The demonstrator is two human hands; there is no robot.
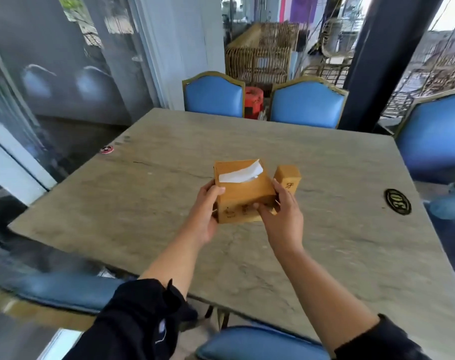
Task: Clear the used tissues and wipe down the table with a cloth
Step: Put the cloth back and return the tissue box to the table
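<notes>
A wooden tissue box [243,192] with a white tissue [240,174] sticking out of its top slot is held over the middle of the grey stone table [338,242]. My left hand [204,215] grips its left side, thumb on the top edge. Its right side is gripped by my right hand [279,218], thumb across the front face. A smaller wooden box [288,179] stands just right of it, behind my right fingers. No loose used tissues or cloth are in view.
Blue padded chairs stand at the far side [213,96] [308,103], the right [436,141] and the near edge [260,342]. A black oval number tag [398,201] lies near the right edge, a small red disc [107,149] at the far left corner. Glass wall on the left.
</notes>
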